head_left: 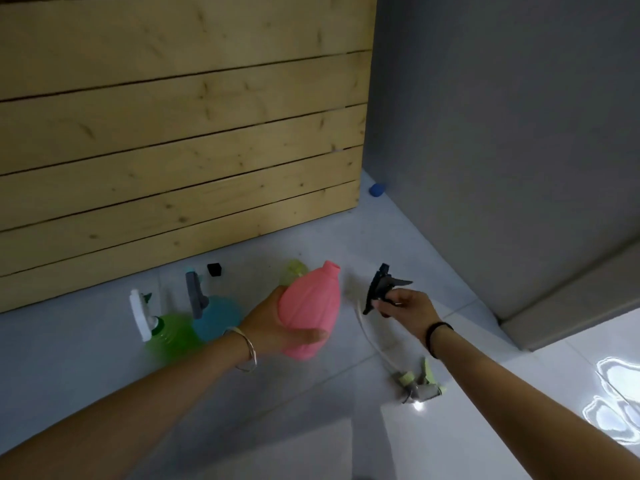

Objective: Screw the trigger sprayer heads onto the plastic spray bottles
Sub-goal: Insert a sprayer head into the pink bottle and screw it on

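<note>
My left hand (277, 323) grips a pink spray bottle (310, 311) off the floor, its open neck tilted up and to the right. To its right, my right hand (405, 308) holds a black trigger sprayer head (382, 287) with a white dip tube (372, 336) trailing down. The head is apart from the pink bottle's neck. A green bottle (169, 332) with a white sprayer and a blue bottle (216, 317) with a grey sprayer stand at the left. A yellow-green bottle (292, 273) shows partly behind the pink one.
A loose grey and light-green sprayer head (420, 381) lies on the tiled floor (104, 368) near my right forearm. A small black cap (214, 269) sits by the wooden plank wall (173, 133). A blue object (376, 189) lies in the corner beside the grey wall.
</note>
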Tool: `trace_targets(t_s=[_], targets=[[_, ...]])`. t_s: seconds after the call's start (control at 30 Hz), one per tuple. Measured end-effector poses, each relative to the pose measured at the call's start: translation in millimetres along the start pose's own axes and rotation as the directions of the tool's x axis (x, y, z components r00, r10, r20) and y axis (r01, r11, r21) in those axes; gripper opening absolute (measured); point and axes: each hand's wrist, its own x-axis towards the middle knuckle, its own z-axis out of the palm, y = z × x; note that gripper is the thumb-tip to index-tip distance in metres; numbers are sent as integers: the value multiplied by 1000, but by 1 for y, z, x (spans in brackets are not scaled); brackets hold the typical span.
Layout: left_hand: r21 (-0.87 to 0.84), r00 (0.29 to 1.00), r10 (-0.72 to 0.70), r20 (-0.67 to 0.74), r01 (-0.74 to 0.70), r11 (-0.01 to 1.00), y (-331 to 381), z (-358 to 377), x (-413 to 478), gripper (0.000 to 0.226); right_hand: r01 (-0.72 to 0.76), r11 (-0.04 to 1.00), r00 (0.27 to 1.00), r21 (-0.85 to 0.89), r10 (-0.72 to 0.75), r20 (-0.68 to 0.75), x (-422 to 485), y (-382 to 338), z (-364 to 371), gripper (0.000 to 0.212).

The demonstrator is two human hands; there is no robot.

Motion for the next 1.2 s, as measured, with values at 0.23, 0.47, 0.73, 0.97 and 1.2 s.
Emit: trace_targets(t_s=[0.23, 0.47, 0.73, 0.97, 1.2], targets=[[-98, 985, 155, -72, -162, 982, 84, -22, -35, 96, 21, 832, 999, 555, -39, 20, -55, -123, -50, 16], [-103, 954, 216, -206, -240, 965, 135, -34, -93, 95, 203, 753, 970, 626, -240, -25, -133, -223, -73, 17], [-87, 926, 267, -266, -299, 950, 136, -39, -146, 86, 383, 498, 909, 778, -351, -224, -211, -287, -67, 46], [-38, 921, 292, -256, -312, 949, 136, -44, -164, 85, 458, 380, 857, 803, -427, -287, -238, -293, -61, 31], [-42, 915, 305, -265, -327, 944, 136, -49, -165, 86, 436, 434, 859, 789, -461, -222, -240, -294, -46, 17]])
